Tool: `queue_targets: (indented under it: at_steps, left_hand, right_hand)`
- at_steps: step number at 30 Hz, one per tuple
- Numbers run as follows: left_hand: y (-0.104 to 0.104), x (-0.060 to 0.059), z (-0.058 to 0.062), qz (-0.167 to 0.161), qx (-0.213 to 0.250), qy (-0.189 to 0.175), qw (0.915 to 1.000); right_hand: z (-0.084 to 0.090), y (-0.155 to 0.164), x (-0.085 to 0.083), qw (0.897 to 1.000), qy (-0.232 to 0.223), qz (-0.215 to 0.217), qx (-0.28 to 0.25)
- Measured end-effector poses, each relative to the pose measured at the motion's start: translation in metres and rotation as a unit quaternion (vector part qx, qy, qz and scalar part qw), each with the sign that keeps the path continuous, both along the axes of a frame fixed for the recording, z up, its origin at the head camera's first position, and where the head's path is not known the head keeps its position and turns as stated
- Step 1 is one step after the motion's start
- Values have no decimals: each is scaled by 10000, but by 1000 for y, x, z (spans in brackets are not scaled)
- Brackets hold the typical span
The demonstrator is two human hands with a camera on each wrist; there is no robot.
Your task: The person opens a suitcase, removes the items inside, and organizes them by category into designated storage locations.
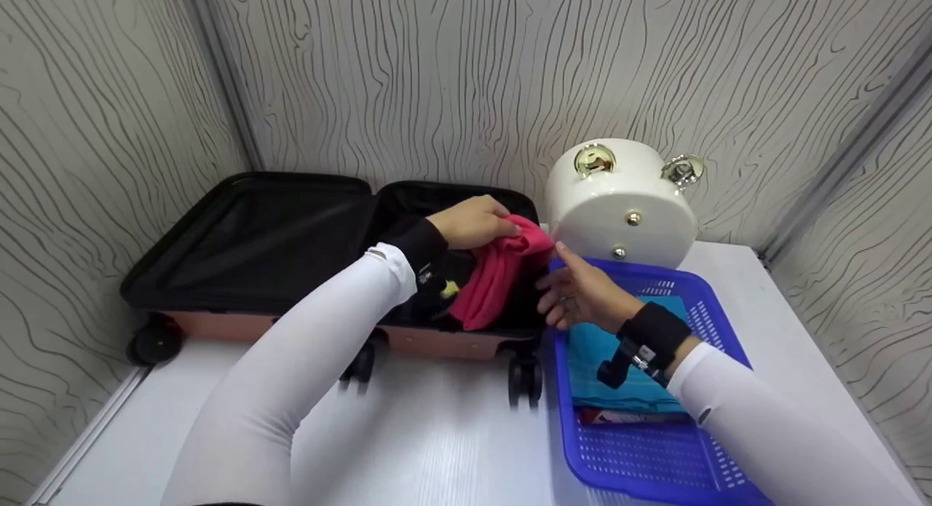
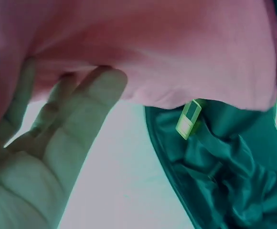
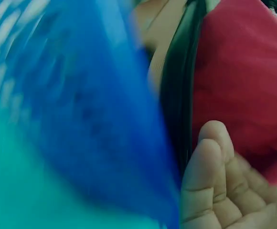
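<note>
1. Left hand (image 1: 473,220) grips the top of the pink garment (image 1: 495,277), fingers curled over the bunched fabric. The garment hangs over the right half of the open suitcase (image 1: 255,244), partly inside it, with its lower end near the suitcase's front edge.
2. Right hand (image 1: 582,295) is relaxed and holds nothing. Its fingers are loose, just right of the suitcase, over the near-left corner of the blue basket (image 1: 655,448).
3. The step looks like laying the garment into the suitcase. Best done with both hands: the right one takes the dangling lower end so the fabric goes down flat instead of in a wad.
4. Keep the cloth inside the suitcase rim. The right wrist view shows red fabric pressed against the black edge, so a fold could snag there or spill out.
5. A teal folded item (image 1: 611,360) sits in the basket, right of the suitcase; leave it undisturbed.
6. The white round case (image 1: 622,204) stands just behind the basket, close to the suitcase's right end. Keep elbows clear of it.
7. The suitcase's wheels rest on the worktop (image 1: 437,448), so press gently or it may roll.
</note>
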State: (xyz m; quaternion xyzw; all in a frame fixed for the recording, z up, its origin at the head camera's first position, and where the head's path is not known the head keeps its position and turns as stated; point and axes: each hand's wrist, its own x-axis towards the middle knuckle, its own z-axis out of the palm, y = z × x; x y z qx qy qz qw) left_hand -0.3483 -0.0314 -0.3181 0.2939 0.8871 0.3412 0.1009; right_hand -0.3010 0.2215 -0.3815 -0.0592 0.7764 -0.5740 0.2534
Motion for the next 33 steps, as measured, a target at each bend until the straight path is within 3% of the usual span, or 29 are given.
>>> queue_targets:
  at_steps: [5,8,10,13,15,17,19,22,28,30,31,33]
  left_hand:
    - [22,23,-4,-774,-182,210,9966]
    - [34,32,-11,-1233,-338,401,9910]
    - [37,35,-17,-1344,-295,418,9896]
    - [36,36,-23,-885,-35,225,9958]
    - [33,34,-26,-228,225,120,9994]
    - [30,32,-30,449,406,26,9982]
    - [29,30,-32,897,391,-19,9952]
    - [32,28,-36,1130,299,-275,9928]
    - [55,33,-42,1149,313,-749,9901]
    - [66,35,-44,1311,740,-1199,9813]
    - [71,35,-45,1441,1108,-1528,9714]
    - [80,35,-46,1681,1988,-2279,9382]
  right_hand:
    - [5,0,-5,9895,-750,-102,-1235]
    - [12,2,-6,9820,-726,-450,-1682]
    - [17,2,-5,9813,-468,-709,-1726]
    - [22,7,-1,9880,128,-986,-1182]
    - [27,11,3,9899,416,-1065,-839]
    - [34,16,7,9906,656,-1074,-543]
    - [43,20,11,9897,870,-1036,-476]
    - [59,23,18,9873,1120,-969,-571]
    - [86,25,33,9795,1264,-918,-1275]
    - [92,25,37,9759,1313,-871,-1512]
    - [94,25,40,9739,1362,-852,-1602]
    - [98,26,44,9706,1451,-830,-1729]
